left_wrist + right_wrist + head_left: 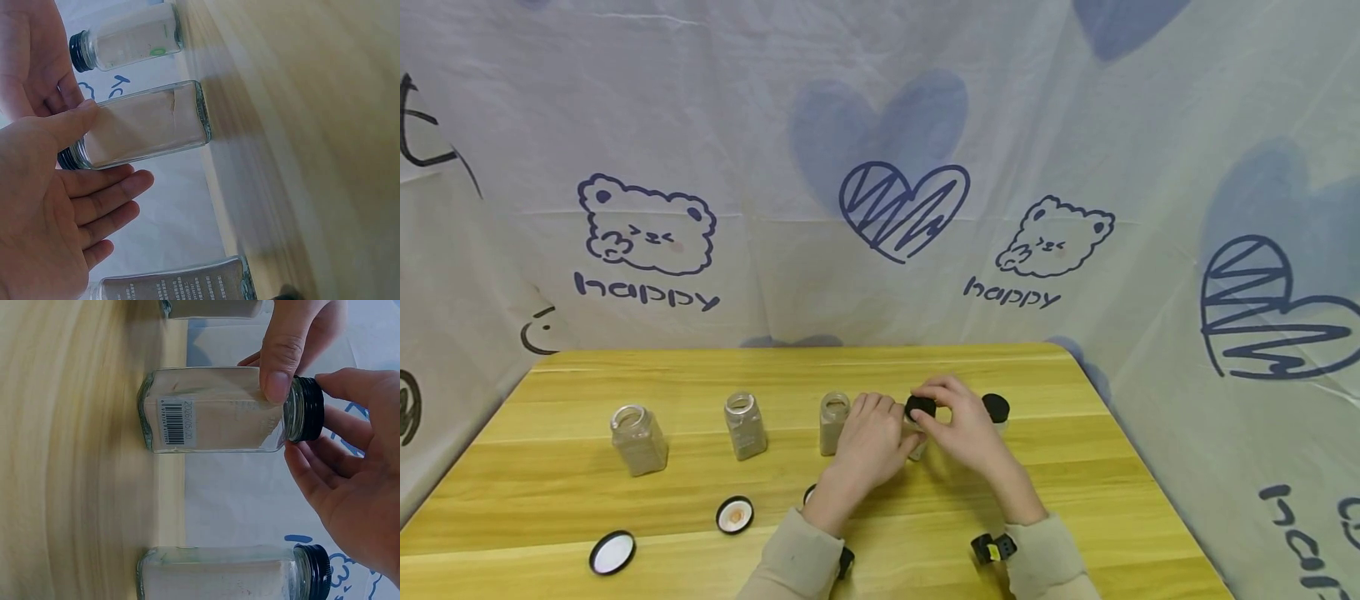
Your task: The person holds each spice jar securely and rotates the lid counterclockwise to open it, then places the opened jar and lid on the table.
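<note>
My left hand [872, 433] steadies a square glass jar [219, 412] of pale powder near its neck, thumb on one face and fingers along another. The jar stands on the wooden table and bears a barcode label [177, 423]. Above it, my right hand [962, 425] pinches the black screw lid [921, 407] on the jar's mouth between thumb and fingers. To the right stands another powder jar [219, 575] with its black lid [996, 407] on. Just left of my left hand is a lidless jar [833, 425], partly covered by that hand in the head view.
Two more lidless powder jars, a middle one [747, 429] and a far-left one [640, 442], stand in the same row. Loose lids lie upturned in front: one lid [613, 552], another lid [734, 515], and a third lid [809, 495] partly behind my left forearm. A printed cloth [760, 167] hangs behind the table [550, 500].
</note>
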`<state>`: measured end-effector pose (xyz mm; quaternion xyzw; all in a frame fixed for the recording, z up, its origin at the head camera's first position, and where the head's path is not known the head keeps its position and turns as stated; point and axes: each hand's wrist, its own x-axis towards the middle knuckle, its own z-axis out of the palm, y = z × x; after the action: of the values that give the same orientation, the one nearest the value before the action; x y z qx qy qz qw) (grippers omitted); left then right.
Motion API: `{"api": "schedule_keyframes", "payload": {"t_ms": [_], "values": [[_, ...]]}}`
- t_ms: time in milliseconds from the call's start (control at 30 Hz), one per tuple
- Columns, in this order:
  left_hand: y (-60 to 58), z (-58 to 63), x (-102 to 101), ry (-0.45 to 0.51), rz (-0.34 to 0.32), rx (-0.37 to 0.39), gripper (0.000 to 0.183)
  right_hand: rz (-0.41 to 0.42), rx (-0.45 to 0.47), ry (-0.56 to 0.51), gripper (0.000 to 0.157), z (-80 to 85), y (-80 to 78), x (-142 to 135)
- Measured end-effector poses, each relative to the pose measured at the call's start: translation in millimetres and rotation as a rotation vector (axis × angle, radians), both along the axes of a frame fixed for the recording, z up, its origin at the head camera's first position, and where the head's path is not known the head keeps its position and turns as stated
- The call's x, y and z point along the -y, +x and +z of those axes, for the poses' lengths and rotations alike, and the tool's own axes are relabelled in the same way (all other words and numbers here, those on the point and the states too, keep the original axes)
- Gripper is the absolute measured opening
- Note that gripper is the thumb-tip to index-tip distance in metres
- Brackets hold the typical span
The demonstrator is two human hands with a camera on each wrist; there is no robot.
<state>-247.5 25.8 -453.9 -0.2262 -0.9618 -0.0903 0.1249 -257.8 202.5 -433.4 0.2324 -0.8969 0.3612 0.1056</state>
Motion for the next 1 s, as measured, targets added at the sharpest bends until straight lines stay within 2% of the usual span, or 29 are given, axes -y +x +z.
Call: {"api": "schedule_keyframes", "payload": {"t_ms": [200,400,700,1000], "values": [[0.1,0.5,-0.6,-0.019,0.007,0.008,0.056,0.071,0.044,-0.001,0.031,1.8,0.7,-1.7],[-0.5,0.8,-1.3,-0.024,0.013,0.031,0.06,0.123,0.074,-0.019,0.037,2.6,-0.4,-3.1],[-0.1,0.8,-0.5,-0.011,0.01,0.014,0.057,0.016,0.0,-0.044,0.031,2.3,0.0,0.0],[0.3,0.9,-0.7,-0.004,0.01,0.026,0.056,-0.002,0.007,-0.001,0.03,1.2,0.9,0.9]]}}
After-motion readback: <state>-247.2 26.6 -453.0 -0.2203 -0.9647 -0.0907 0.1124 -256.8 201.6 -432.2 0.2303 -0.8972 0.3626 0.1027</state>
